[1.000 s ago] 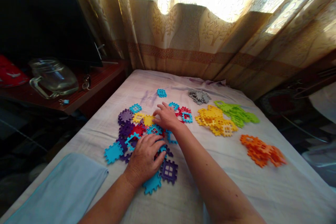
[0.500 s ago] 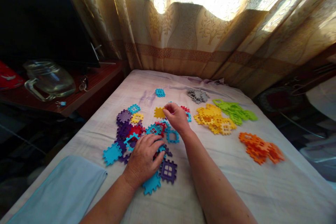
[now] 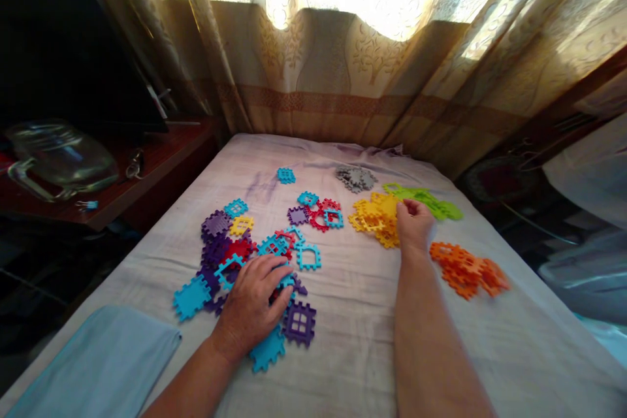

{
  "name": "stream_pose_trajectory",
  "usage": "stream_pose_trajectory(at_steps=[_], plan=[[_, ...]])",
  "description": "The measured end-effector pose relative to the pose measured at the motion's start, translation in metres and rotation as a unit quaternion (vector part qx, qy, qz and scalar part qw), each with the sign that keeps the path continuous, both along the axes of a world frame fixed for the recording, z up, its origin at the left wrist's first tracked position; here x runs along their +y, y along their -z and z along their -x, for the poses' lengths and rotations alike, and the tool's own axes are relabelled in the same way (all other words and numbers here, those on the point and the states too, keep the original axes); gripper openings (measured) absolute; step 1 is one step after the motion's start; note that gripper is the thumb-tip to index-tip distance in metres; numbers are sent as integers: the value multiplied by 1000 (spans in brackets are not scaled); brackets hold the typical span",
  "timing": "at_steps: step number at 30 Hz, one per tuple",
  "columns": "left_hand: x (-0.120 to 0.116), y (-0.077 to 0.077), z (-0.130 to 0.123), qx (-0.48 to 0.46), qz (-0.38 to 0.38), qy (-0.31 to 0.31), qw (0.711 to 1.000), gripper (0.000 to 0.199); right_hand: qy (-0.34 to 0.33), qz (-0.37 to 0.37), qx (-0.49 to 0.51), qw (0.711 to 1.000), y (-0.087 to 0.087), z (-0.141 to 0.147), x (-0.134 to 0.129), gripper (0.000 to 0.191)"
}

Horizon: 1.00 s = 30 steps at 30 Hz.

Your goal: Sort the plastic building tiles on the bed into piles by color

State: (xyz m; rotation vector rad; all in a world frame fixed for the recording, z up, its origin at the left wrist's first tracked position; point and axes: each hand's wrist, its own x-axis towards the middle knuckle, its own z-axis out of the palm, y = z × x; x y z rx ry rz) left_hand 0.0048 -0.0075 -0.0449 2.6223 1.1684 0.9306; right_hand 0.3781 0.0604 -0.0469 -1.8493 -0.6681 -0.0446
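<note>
My left hand [image 3: 257,297] rests over a mixed heap of toothed plastic tiles, fingers loosely spread. Around it lie a blue window tile [image 3: 272,246], a purple window tile [image 3: 300,323], a solid blue tile [image 3: 192,297] and a red tile [image 3: 238,251]. Over on the right, my right hand [image 3: 415,225] is at the edge of the yellow tile pile [image 3: 369,219]. Its fingers are closed on a yellow tile [image 3: 390,204], which overlaps the pile, so its outline is hard to separate.
Sorted piles of grey tiles [image 3: 356,178], green tiles [image 3: 431,201] and orange tiles [image 3: 467,269] lie on the sheet. A small red, blue and purple group [image 3: 319,214] sits mid-bed. A folded blue cloth [image 3: 98,359] is near left; a glass jug [image 3: 63,160] stands on the side table.
My right hand has moved right with the yellow tile, from the middle of the bed to the yellow pile. My left hand has stayed on the heap. The view has shifted slightly.
</note>
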Motion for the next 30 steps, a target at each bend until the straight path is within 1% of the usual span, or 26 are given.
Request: stream_pose_trajectory(at_steps=[3,5,7,8,10,13,15,18,20,23,25,27,30], plan=[[1,0,0,-1,-1,0,1000,26,51,27,-36,998,5,-4,-3,35],[1,1,1,-1,1,-1,1000,26,72,39,-79,994,4,-2,-3,35],[1,1,0,-2,3,-2,1000,26,69,39,-127,989,-1,5,-3,35],[1,1,0,-2,4,-2,1000,26,55,36,-147,987,-5,10,-2,35],[0,1,0,-4,8,-2,1000,26,13,27,-176,984,-13,23,1,33],[0,1,-1,-9,15,-4,1000,27,-68,22,-198,978,-24,50,7,30],[0,0,-1,-15,12,-5,1000,27,-127,31,-206,970,-28,69,10,28],[-1,-4,-1,-39,-7,1,999,25,-209,54,-217,952,-30,99,14,27],[-1,-9,-1,-72,-21,7,997,21,-253,72,-222,939,-29,118,14,26],[-1,-17,3,-158,-18,6,987,16,-319,114,-228,913,-31,146,13,26],[3,-22,8,-229,11,-23,973,21,-368,156,-233,886,-36,166,12,28],[11,-23,16,-302,52,-85,948,28,-419,203,-243,851,-43,187,15,29],[31,-18,35,-409,103,-194,886,40,-485,253,-270,792,-52,218,25,33]])
